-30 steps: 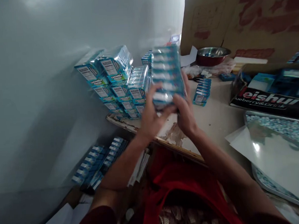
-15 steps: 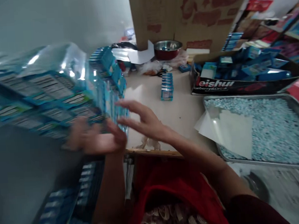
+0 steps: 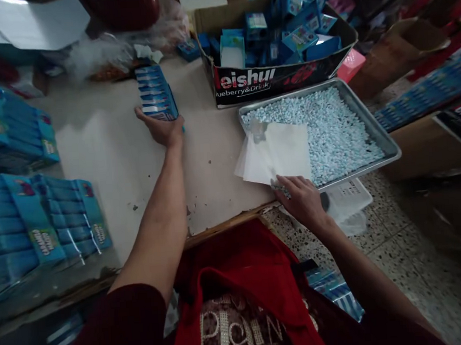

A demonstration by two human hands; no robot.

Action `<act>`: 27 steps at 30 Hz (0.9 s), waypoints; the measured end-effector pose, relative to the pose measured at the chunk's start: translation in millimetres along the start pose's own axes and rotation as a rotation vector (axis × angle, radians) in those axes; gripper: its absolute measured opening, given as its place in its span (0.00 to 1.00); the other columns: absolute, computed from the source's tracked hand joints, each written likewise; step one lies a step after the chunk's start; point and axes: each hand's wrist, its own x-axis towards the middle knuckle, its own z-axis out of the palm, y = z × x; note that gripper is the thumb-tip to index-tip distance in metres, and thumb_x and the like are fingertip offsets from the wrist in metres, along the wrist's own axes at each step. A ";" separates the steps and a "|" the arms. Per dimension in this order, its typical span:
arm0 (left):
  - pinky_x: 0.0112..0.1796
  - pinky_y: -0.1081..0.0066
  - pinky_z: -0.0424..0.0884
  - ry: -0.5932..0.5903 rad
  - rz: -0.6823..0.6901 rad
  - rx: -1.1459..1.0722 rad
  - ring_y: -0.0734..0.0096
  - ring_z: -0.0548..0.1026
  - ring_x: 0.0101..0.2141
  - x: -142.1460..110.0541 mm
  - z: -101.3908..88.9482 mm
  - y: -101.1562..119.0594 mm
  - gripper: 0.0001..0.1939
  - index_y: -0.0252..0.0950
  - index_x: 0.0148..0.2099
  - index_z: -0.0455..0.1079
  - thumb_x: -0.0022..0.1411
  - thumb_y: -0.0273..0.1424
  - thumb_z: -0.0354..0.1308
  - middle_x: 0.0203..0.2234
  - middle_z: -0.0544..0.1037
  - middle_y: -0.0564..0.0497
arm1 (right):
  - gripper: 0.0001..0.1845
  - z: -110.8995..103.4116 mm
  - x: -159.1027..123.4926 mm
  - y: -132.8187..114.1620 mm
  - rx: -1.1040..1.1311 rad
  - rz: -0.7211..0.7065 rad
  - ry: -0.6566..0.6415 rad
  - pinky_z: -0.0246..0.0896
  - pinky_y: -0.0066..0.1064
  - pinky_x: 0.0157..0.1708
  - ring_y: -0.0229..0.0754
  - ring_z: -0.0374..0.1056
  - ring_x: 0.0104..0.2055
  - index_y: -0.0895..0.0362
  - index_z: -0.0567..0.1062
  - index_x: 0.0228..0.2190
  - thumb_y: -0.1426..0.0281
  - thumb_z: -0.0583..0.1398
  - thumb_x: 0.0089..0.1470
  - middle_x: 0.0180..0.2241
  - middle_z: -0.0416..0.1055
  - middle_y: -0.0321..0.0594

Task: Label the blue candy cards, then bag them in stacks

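Observation:
My left hand (image 3: pixel 163 130) is wrapped round the near end of a stack of small blue boxes (image 3: pixel 155 91) standing on the table. At the tray's near left corner is my right hand (image 3: pixel 302 199), its thumb and fingers closed on the lower edge of some white paper sheets (image 3: pixel 283 148). These sheets lie partly over a metal tray (image 3: pixel 391 152) filled with small pale blue and white pieces (image 3: pixel 337 129).
Plastic-wrapped packs of blue boxes (image 3: pixel 34 221) stand at the table's left. Behind the tray is a black carton (image 3: pixel 256 82) of loose blue boxes. A red bowl (image 3: pixel 127 9) and clear plastic bags (image 3: pixel 102 53) are at the back. The table's wooden edge (image 3: pixel 226 225) runs before me.
The view has swung right and down. My hands have left the large wrapped pack at the left; the left now grips the small stack, the right is at the paper sheets.

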 end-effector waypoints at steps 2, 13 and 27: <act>0.72 0.43 0.61 0.039 -0.068 0.086 0.43 0.69 0.71 -19.4 -23.6 6.3 0.57 0.29 0.78 0.35 0.65 0.32 0.72 0.70 0.70 0.33 | 0.17 5.0 9.9 -3.3 -0.062 -0.062 -0.094 0.71 0.47 0.47 0.56 0.76 0.47 0.57 0.80 0.56 0.66 0.57 0.73 0.47 0.84 0.51; 0.65 0.35 0.71 0.177 -0.015 0.264 0.32 0.75 0.66 -293.7 -159.9 -50.0 0.68 0.43 0.78 0.47 0.45 0.32 0.84 0.70 0.68 0.29 | 0.23 3.4 24.8 5.3 -0.057 -0.209 -0.202 0.61 0.37 0.31 0.52 0.77 0.42 0.58 0.78 0.59 0.79 0.56 0.66 0.46 0.85 0.51; 0.43 0.64 0.78 -0.098 -0.862 -0.719 0.63 0.83 0.42 -306.2 -217.3 -46.0 0.46 0.45 0.59 0.60 0.43 0.40 0.83 0.51 0.83 0.47 | 0.32 -2.3 80.3 31.2 0.665 0.471 -0.054 0.51 0.33 0.22 0.36 0.56 0.18 0.52 0.70 0.15 0.40 0.69 0.47 0.13 0.64 0.33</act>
